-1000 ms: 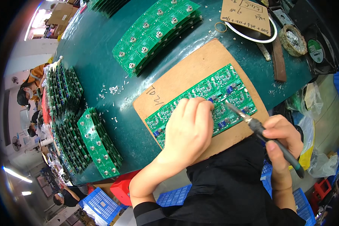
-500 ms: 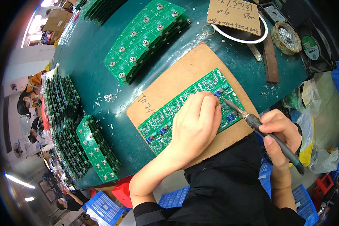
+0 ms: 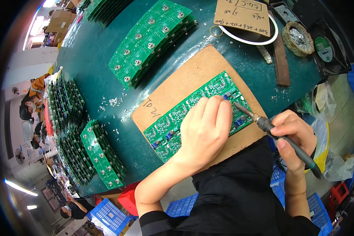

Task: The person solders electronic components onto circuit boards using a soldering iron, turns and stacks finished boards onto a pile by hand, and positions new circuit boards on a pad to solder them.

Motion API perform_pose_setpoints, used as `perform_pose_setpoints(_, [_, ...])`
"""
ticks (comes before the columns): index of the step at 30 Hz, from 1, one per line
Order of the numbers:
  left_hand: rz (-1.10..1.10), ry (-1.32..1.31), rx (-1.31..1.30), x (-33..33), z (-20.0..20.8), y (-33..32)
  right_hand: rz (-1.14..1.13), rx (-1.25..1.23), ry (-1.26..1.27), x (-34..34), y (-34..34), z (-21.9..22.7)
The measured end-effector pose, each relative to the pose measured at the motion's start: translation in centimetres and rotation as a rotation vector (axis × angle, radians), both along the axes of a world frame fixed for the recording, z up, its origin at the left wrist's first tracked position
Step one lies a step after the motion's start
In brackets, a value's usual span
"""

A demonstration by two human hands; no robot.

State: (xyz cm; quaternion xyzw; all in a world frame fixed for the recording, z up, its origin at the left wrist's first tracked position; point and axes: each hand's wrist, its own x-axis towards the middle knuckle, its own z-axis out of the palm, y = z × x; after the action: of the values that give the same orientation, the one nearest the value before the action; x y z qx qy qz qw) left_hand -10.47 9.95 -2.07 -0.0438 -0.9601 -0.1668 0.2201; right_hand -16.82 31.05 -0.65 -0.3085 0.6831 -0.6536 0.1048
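A green circuit board [image 3: 177,114] with several blue components lies on a brown board [image 3: 208,63] in front of me. My left hand [image 3: 206,128] rests over the circuit board's right half. Its fingers are curled together near a blue component, and their tips and anything pinched in them are hidden. In my right hand [image 3: 295,137] is a soldering iron [image 3: 285,135], held like a pen from the right. The iron's tip reaches the circuit board just right of my left fingertips; whether it touches is too small to tell.
Stacked green circuit boards stand at the far middle [image 3: 149,39], the left [image 3: 65,118] and the front left [image 3: 100,155]. Far right are a white-rimmed dish [image 3: 277,29] under cardboard [image 3: 242,15], a round tin [image 3: 298,38] with silvery bits and a black fan [image 3: 324,49]. White scraps litter the green tabletop.
My left hand and its fingertips have shifted slightly. The soldering iron's handle end has moved a little to the right and is still in my right hand. The circuit board stays in place.
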Motion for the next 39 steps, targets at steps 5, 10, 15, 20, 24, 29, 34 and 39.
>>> perform_pose_setpoints(5, [0.025,0.033,0.004,0.1,0.2,0.5,-0.339,0.049,0.14,-1.5,2.7,-0.1])
perform_pose_setpoints(10, [0.052,-0.001,0.063,1.3,0.4,0.4,-0.606,0.592,0.628,-6.4,2.3,-1.4])
perform_pose_setpoints(15, [0.007,-0.029,0.225,3.4,1.3,-1.5,-0.492,0.341,0.223,-2.3,0.3,-1.3])
perform_pose_setpoints(20, [0.626,0.014,0.275,10.6,2.0,-5.0,-0.212,0.433,0.648,0.6,-1.9,-2.2])
perform_pose_setpoints(24, [0.74,-0.057,0.55,14.3,-0.4,-6.1,-0.191,0.316,0.455,2.7,-3.8,-2.8])
perform_pose_setpoints(29, [0.513,0.4,0.974,14.3,-0.5,-6.7,-0.185,-0.266,-0.004,3.7,-4.3,1.2])
perform_pose_setpoints(34, [0.633,0.238,0.65,13.4,-1.4,-8.2,-0.038,-0.125,0.423,3.7,-4.9,2.4])
perform_pose_setpoints(39, [0.639,0.25,0.678,13.1,-2.1,-8.4,-0.045,-0.143,0.445,4.5,-5.4,2.4])
